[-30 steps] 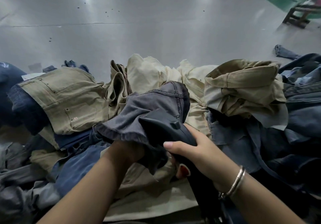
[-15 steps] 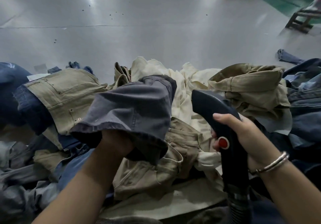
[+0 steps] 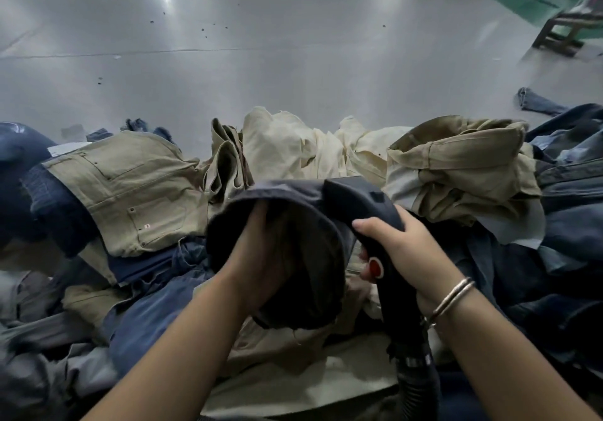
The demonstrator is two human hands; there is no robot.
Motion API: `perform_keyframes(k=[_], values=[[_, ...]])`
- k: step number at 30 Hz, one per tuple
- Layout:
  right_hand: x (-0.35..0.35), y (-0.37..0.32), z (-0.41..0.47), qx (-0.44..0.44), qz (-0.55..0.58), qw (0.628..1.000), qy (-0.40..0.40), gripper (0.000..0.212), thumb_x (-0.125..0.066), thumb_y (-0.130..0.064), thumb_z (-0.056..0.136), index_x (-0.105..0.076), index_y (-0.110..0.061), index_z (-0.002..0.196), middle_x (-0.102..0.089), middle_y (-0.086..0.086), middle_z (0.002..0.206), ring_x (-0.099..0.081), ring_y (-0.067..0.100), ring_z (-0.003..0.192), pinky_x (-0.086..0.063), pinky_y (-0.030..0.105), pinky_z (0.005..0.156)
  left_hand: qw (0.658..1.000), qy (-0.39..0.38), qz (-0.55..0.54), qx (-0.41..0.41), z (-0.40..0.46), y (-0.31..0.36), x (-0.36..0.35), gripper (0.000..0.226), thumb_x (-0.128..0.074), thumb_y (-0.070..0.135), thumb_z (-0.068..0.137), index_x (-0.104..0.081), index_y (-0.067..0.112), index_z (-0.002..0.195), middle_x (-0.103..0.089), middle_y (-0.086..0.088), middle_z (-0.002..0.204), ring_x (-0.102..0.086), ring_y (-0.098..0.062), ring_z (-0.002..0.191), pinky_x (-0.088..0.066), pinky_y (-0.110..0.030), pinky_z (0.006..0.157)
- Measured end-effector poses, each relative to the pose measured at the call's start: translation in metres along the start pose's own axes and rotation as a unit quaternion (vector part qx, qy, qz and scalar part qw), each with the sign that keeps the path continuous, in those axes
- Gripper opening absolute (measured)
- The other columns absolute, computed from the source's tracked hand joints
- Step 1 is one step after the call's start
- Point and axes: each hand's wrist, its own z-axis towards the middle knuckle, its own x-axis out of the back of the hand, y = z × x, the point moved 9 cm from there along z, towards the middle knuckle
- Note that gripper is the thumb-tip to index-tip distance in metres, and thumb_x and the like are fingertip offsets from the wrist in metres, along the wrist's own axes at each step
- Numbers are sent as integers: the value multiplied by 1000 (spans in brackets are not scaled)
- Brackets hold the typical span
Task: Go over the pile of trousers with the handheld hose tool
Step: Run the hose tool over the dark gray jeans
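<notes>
The pile of trousers (image 3: 293, 290) lay heaped across the near part of the grey floor (image 3: 261, 61), khaki and cream pairs toward the far edge, denim to the right and left. Within it, the khaki trousers (image 3: 130, 189) on the left and the crumpled khaki pair (image 3: 456, 172) on the right lay as they had half a second earlier.

What changed was at the middle. The grey trouser leg (image 3: 293, 198), then held up as a closed sleeve over the left arm, had been turned so that its open hem faced the camera. The left hand (image 3: 257, 257) was inside that opening, fingers spread against the cloth and stretching it wide. The handheld hose tool (image 3: 368, 211), which had been held apart to the right of the leg, was now pressed with its head against the leg's upper right rim. The right hand (image 3: 401, 251) gripped the handle, thumb over the top, just above the red button (image 3: 375, 267); the ribbed hose (image 3: 417, 384) ran down from it.

By my reading, this meant the pass over the grey leg had resumed, with most of the pile seemingly not yet treated.
</notes>
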Motion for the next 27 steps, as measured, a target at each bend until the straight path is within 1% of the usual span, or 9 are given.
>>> perform_keyframes(k=[3, 6, 8, 12, 16, 19, 22, 25, 27], values=[[9, 3, 2, -6, -3, 1000, 24, 19, -65, -8, 84, -59, -8, 103, -56, 0, 52, -52, 13, 43, -45, 27, 43, 995, 82, -50, -21, 0, 1, 23, 37, -52, 19, 76, -71, 1, 102, -72, -14, 100, -66, -27, 97, -53, -34, 86], [-6, 7, -2, -11, -39, 999, -24, 21, -65, -6, 83, -59, -8, 103, -57, 5, 56, -52, 18, 43, -45, 26, 39, 995, 85, -46, 36, -5, -13, 25, 56, -51, 36, 81, -64, 0, 121, -65, -20, 119, -63, -33, 110, -42, -45, 103], [-20, 14, -10, -11, -70, 995, -67, 23, -67, -7, 81, -60, -9, 103, -63, 9, 68, -57, 21, 51, -48, 28, 42, 990, 137, 20, 41, -3, -21, 32, 52, -55, 40, 88, -62, 2, 123, -67, -18, 116, -64, -31, 108, -46, -44, 99], [-17, 8, -19, -8, -47, 996, -77, 25, -66, -4, 81, -61, -14, 103, -66, 3, 60, -59, 18, 44, -46, 25, 38, 940, 245, 232, -49, -4, -5, 49, 24, -46, -3, 95, -61, -8, 113, -67, -21, 94, -62, -30, 87, -49, -39, 83], [-3, -8, -26, -16, -21, 995, -94, 38, -68, -13, 62, -62, -15, 99, -58, 13, 54, -54, 23, 38, -44, 25, 34, 885, 138, 435, -88, -15, 8, 32, 21, -45, -7, 95, -61, 4, 86, -61, -13, 82, -54, -20, 78, -44, -34, 72], [-16, 9, -35, -63, -26, 985, -157, 35, -68, -5, 66, -61, -13, 100, -59, 10, 53, -55, 20, 39, -44, 23, 35, 869, 70, 484, -82, -20, -1, 24, 15, -46, -9, 94, -59, -4, 98, -65, -17, 95, -61, -26, 93, -48, -36, 86], [-30, 18, -38, -64, -58, 978, -189, 23, -66, -2, 79, -62, -13, 99, -64, 1, 57, -61, 11, 47, -47, 21, 42, 851, 15, 518, -89, -28, -14, 19, 16, -48, -12, 92, -58, -3, 100, -63, -6, 92, -59, -17, 92, -47, -27, 81], [-18, 16, -20, -50, -29, 992, -114, 21, -68, -8, 78, -60, -11, 97, -59, 8, 55, -54, 20, 40, -44, 23, 37, 796, -26, 588, -137, -31, -11, 9, 31, -46, -15, 90, -63, 6, 105, -62, 10, 92, -57, 8, 92, -43, -10, 81], [5, 10, -4, -29, -8, 999, -21, 14, -66, -7, 82, -59, -9, 94, -56, 10, 56, -51, 21, 40, -43, 24, 38, 802, -6, 570, -176, -29, 5, 12, 41, -44, -22, 87, -64, 6, 109, -64, 14, 100, -58, 9, 96, -42, -8, 88]])
